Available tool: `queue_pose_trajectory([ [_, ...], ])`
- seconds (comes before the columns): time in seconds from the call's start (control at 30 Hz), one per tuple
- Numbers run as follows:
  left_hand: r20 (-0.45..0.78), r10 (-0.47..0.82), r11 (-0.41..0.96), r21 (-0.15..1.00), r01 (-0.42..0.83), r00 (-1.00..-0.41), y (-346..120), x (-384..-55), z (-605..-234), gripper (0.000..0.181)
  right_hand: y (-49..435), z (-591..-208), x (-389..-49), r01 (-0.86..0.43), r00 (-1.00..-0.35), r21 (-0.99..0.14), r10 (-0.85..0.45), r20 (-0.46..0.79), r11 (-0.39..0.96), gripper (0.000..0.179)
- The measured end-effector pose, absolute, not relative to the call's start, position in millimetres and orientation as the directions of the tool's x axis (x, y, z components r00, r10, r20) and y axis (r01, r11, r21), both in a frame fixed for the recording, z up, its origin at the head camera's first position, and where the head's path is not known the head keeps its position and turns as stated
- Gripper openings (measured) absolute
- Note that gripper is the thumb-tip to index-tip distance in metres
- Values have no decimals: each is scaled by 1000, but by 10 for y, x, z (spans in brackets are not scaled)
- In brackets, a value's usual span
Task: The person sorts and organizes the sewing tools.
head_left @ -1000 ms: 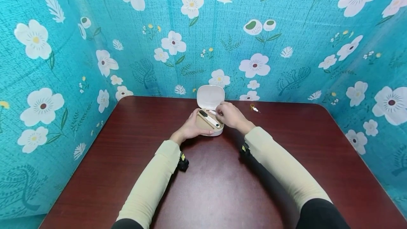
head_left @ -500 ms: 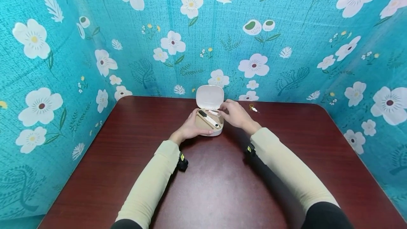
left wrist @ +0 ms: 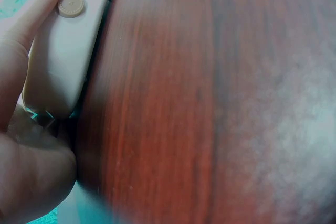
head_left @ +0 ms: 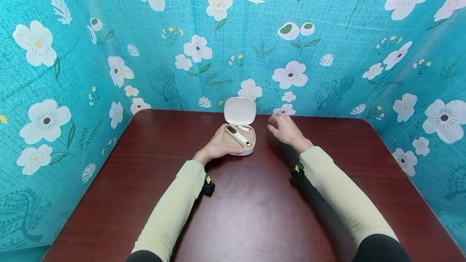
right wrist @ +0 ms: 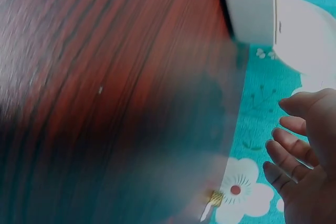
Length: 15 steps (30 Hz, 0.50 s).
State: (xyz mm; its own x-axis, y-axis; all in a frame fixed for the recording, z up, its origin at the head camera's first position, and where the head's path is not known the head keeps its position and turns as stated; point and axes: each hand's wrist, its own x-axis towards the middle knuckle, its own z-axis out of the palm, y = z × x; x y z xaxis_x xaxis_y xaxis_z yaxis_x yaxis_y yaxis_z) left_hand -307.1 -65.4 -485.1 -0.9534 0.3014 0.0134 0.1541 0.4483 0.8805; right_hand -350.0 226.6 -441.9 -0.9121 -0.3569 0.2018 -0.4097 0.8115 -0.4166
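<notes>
My left hand [head_left: 218, 145] holds a white case [head_left: 248, 152] on the table by its left side, the thumb along the front. The white lid [head_left: 240, 110] stands up at the back. In the beige insert lie a slim white wand [head_left: 241, 137] with a dark head and a small white piece [head_left: 245, 129]. A round tan button [left wrist: 71, 4] shows on the case front, near my thumb, in the left wrist view. My right hand [head_left: 285, 129] is to the right of the case, fingers loosely bent and holding nothing.
A small gold-and-white item [right wrist: 212, 205] lies near the table's back edge in the right wrist view; in the head view my right hand hides it. Blue flowered cloth [head_left: 196, 80] hangs behind and beside the dark red table [head_left: 233, 213].
My right hand has drawn away from the case to the right, leaving the small white piece in the insert. My left hand stays on the case.
</notes>
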Motion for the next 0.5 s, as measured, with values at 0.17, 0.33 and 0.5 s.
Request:
queue_pose_trajectory([
  [0.17, 13, 300, 450, 880, 153, -954, -659, -3081, -4846, 112, 2364, -4456, -3533, -380, -925, -414, -333, 185, 827, 26],
  [0.33, 8, 299, 462, 874, 152, -954, -652, -3064, -4829, 112, 2451, -4485, -3552, -356, -934, -415, -311, 174, 837, 28],
  [0.5, 12, 298, 448, 881, 151, -955, -644, -3054, -4821, 111, 2562, -4504, -3587, -310, -950, -407, -268, 159, 859, 30],
])
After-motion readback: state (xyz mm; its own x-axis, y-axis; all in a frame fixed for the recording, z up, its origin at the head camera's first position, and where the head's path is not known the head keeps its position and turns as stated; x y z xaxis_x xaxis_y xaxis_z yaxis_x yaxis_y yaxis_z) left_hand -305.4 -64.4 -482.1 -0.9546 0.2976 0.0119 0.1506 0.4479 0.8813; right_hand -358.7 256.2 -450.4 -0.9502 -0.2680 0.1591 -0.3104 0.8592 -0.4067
